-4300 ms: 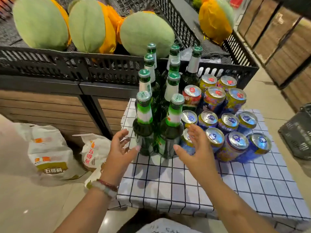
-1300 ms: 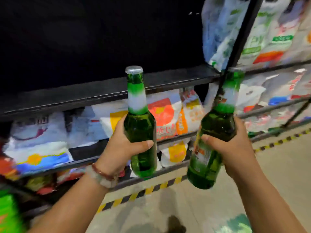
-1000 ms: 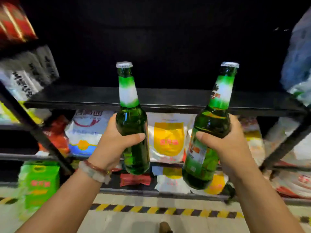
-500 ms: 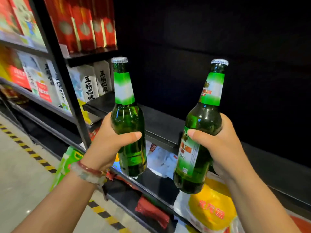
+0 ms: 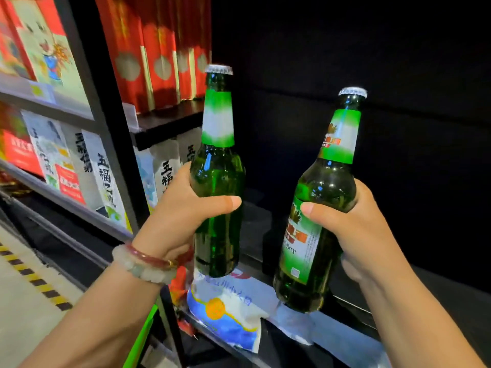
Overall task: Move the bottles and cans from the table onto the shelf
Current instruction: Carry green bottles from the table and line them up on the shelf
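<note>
Clenched in the left grip (image 5: 183, 216), a green bottle (image 5: 218, 181) was held upright at the centre of the frame, thumb wrapped across its body. A second green bottle (image 5: 318, 216), tilted slightly to the right, was clasped by the right grip (image 5: 364, 229) at the centre right. Both bottles were raised in front of a dark shelf (image 5: 265, 216). Red boxes (image 5: 159, 54) were seen at the upper left, and beaded bracelets (image 5: 146, 264) circled the left wrist.
</note>
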